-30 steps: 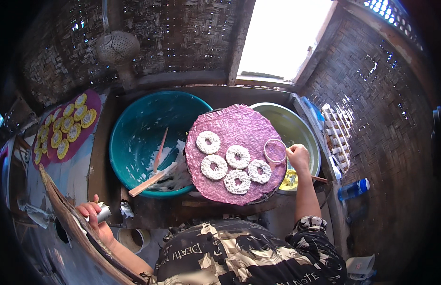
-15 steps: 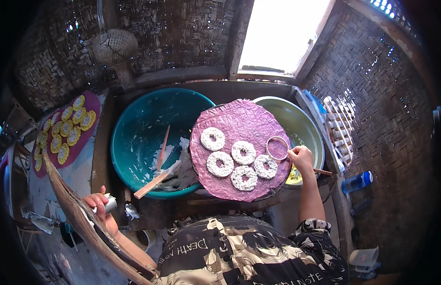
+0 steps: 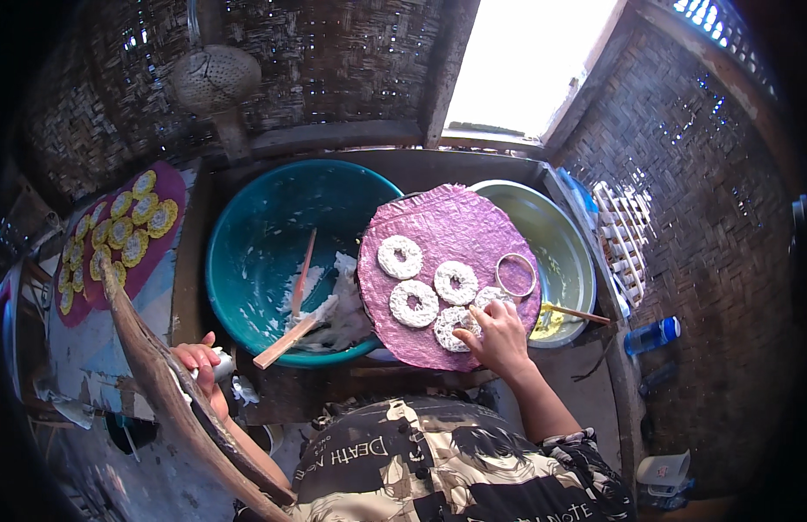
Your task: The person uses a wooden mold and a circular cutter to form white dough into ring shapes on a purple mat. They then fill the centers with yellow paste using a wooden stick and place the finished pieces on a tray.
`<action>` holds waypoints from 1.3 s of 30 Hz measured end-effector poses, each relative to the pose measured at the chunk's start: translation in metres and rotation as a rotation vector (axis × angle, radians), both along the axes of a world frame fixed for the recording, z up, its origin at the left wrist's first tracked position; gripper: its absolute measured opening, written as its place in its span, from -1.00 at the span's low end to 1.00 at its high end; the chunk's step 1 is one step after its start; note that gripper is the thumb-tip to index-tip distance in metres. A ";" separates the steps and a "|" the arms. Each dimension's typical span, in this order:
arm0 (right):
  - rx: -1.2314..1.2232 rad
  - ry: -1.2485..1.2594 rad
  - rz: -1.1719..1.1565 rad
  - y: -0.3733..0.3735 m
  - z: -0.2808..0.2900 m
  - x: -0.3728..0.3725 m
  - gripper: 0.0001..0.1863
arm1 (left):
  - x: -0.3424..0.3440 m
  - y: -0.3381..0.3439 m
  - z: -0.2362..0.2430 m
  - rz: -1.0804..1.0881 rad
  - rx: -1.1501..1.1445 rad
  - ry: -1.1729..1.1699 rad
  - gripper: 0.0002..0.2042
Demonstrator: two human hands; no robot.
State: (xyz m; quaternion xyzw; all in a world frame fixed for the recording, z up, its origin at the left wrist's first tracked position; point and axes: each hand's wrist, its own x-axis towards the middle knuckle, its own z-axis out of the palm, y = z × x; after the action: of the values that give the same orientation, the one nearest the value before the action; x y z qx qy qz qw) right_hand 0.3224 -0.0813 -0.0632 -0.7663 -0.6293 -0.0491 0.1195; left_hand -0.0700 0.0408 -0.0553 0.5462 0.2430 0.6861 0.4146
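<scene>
Five white rings (image 3: 398, 304) lie formed on the pink sheet (image 3: 473, 226), the hoop (image 3: 496, 273) unfilled; left hand's (image 3: 202, 370) grip clamps a cylinder (image 3: 223, 365), right hand's (image 3: 499, 339) is apart.

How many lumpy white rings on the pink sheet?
5: upper-left ring, lower-left ring, middle ring, bottom ring, rightmost ring; the last two are partly hidden by the right hand.

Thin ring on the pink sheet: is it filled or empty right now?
Empty: only bare pink sheet shows inside the thin ring.
</scene>
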 end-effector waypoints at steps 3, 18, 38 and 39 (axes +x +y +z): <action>-0.069 0.032 -0.025 0.003 -0.002 -0.004 -0.52 | -0.004 0.003 -0.003 -0.026 0.011 -0.017 -0.77; -0.073 0.187 -0.074 0.006 -0.007 -0.016 -0.58 | -0.017 0.014 -0.018 -0.035 -0.010 -0.042 -0.78; -0.009 0.092 0.241 0.010 0.014 -0.025 -0.83 | -0.017 0.024 -0.017 -0.061 -0.020 -0.105 -0.77; 0.017 0.158 0.253 0.014 0.023 -0.028 -0.81 | -0.020 0.025 -0.017 -0.074 -0.019 -0.122 -0.77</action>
State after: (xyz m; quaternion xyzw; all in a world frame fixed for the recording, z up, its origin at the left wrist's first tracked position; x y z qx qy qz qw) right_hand 0.2946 -0.0669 -0.0402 -0.6812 -0.7092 0.0218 0.1804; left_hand -0.0896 0.0659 -0.0722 0.5079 0.2033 0.7000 0.4591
